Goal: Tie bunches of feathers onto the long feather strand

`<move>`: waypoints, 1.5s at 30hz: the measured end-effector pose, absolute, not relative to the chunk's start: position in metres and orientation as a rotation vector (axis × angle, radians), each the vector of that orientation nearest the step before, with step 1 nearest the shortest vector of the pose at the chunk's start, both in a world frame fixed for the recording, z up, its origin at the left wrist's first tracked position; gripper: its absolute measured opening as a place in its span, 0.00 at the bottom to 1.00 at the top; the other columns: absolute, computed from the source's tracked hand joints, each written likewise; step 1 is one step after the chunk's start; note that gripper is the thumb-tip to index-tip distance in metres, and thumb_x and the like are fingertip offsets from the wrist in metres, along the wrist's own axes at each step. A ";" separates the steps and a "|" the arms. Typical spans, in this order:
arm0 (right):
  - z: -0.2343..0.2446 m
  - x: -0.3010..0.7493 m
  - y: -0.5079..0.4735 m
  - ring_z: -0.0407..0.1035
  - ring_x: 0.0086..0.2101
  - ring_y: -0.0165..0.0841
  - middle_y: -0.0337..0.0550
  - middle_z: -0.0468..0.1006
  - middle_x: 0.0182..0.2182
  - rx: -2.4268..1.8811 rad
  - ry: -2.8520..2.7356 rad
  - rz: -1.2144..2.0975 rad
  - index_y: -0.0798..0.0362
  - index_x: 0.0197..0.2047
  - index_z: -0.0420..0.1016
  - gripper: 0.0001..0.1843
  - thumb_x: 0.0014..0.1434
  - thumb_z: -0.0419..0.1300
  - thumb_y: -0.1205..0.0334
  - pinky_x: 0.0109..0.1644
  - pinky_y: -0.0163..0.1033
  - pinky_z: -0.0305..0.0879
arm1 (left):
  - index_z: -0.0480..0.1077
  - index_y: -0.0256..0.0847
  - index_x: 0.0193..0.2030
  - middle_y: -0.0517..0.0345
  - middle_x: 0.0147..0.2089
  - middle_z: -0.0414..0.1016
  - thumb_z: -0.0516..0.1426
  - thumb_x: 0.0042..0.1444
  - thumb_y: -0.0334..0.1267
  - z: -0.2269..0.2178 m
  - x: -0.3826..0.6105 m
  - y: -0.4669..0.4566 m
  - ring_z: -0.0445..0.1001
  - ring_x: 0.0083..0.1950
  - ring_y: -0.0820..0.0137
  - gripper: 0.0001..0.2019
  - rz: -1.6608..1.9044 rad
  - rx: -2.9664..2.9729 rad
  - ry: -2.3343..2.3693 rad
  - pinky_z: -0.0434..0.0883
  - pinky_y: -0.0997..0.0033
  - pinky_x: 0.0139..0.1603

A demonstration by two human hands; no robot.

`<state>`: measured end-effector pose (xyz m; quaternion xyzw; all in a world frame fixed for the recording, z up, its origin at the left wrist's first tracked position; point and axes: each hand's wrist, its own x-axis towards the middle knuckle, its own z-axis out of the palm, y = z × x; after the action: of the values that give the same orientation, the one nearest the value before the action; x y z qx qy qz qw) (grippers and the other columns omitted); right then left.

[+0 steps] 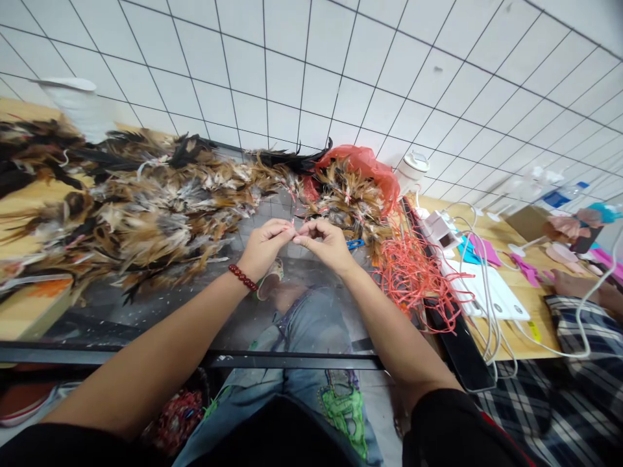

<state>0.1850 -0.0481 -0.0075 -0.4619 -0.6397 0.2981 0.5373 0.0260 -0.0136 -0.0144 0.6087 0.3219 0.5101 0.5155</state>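
My left hand (265, 245) and my right hand (325, 244) meet over a glass tabletop (160, 311), fingertips pinched together on a thin pink-red string (293, 226) between them. A red bead bracelet (242, 277) sits on my left wrist. A long heap of brown, black and white feathers (146, 207) lies just beyond the hands, from the far left to the centre. A tangle of red strings (418, 272) lies to the right of my right hand. Blue-handled scissors (355, 244) lie beside my right hand.
A red plastic bag (363, 165) with feathers sits behind the hands. A white cup (411, 170) stands right of the bag. To the right, a wooden table (530, 305) holds white cables, a power strip (440, 233) and pink pieces. Another person's hand (572, 283) and checked sleeve (584, 324) rest there.
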 end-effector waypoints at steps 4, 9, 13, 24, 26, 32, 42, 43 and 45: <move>-0.009 0.184 -0.048 0.66 0.29 0.29 0.40 0.77 0.28 -1.136 -1.528 0.693 0.53 0.29 0.76 0.14 0.52 0.64 0.50 0.37 0.37 0.64 | 0.79 0.41 0.23 0.54 0.37 0.74 0.65 0.43 0.43 -0.013 0.027 -0.014 0.70 0.47 0.65 0.08 1.218 1.305 0.788 0.64 0.65 0.53; -0.011 0.183 -0.046 0.68 0.29 0.28 0.38 0.76 0.29 -1.115 -1.385 0.805 0.52 0.37 0.76 0.19 0.47 0.67 0.47 0.37 0.36 0.67 | 0.78 0.40 0.22 0.53 0.39 0.73 0.67 0.41 0.41 -0.009 0.028 -0.015 0.70 0.45 0.66 0.07 1.180 1.220 0.765 0.66 0.66 0.51; -0.009 0.181 -0.045 0.70 0.31 0.29 0.39 0.78 0.32 -1.053 -1.328 1.010 0.51 0.41 0.75 0.24 0.47 0.66 0.42 0.39 0.38 0.70 | 0.78 0.41 0.22 0.53 0.40 0.71 0.66 0.40 0.44 -0.009 0.028 -0.016 0.68 0.46 0.65 0.08 1.130 1.389 0.757 0.66 0.64 0.53; -0.005 0.183 -0.049 0.67 0.35 0.33 0.42 0.75 0.30 -1.111 -1.505 0.602 0.50 0.27 0.75 0.16 0.52 0.65 0.46 0.43 0.41 0.66 | 0.79 0.39 0.23 0.51 0.42 0.73 0.70 0.34 0.44 -0.008 0.029 -0.018 0.70 0.44 0.66 0.12 1.142 1.174 0.768 0.67 0.65 0.48; -0.005 0.184 -0.049 0.67 0.37 0.34 0.43 0.75 0.31 -1.101 -1.536 0.576 0.50 0.27 0.75 0.15 0.52 0.65 0.47 0.44 0.42 0.66 | 0.78 0.38 0.23 0.52 0.41 0.73 0.71 0.31 0.42 -0.007 0.029 -0.017 0.70 0.44 0.67 0.12 1.153 1.118 0.756 0.67 0.66 0.47; -0.013 0.182 -0.047 0.67 0.32 0.30 0.40 0.75 0.33 -1.105 -1.499 0.678 0.51 0.37 0.75 0.17 0.48 0.67 0.49 0.40 0.38 0.66 | 0.77 0.38 0.22 0.53 0.41 0.72 0.70 0.33 0.39 -0.004 0.028 -0.016 0.70 0.44 0.67 0.09 1.142 1.100 0.734 0.66 0.67 0.48; -0.011 0.164 -0.058 0.66 0.26 0.29 0.39 0.75 0.23 -1.228 -1.487 0.388 0.52 0.24 0.73 0.08 0.52 0.61 0.59 0.34 0.36 0.65 | 0.75 0.44 0.24 0.53 0.46 0.72 0.64 0.42 0.35 0.003 0.021 -0.018 0.66 0.54 0.58 0.02 1.416 1.941 1.017 0.54 0.54 0.61; -0.011 0.162 -0.059 0.67 0.26 0.29 0.39 0.75 0.24 -1.223 -1.478 0.385 0.52 0.25 0.74 0.09 0.53 0.61 0.58 0.35 0.37 0.65 | 0.76 0.44 0.24 0.53 0.47 0.73 0.64 0.42 0.34 0.003 0.020 -0.019 0.66 0.55 0.57 0.02 1.451 2.001 1.034 0.54 0.54 0.62; -0.010 0.158 -0.061 0.67 0.27 0.30 0.40 0.76 0.26 -1.200 -1.465 0.389 0.52 0.27 0.75 0.09 0.54 0.61 0.57 0.37 0.37 0.66 | 0.76 0.45 0.26 0.53 0.46 0.75 0.63 0.45 0.33 0.004 0.018 -0.019 0.68 0.53 0.58 0.02 1.493 2.052 1.010 0.56 0.54 0.60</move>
<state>0.1578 -0.0607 -0.0097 -0.5108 -0.6236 0.1655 0.5682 0.0183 -0.0190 0.0038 0.7355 0.3621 0.5353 0.2035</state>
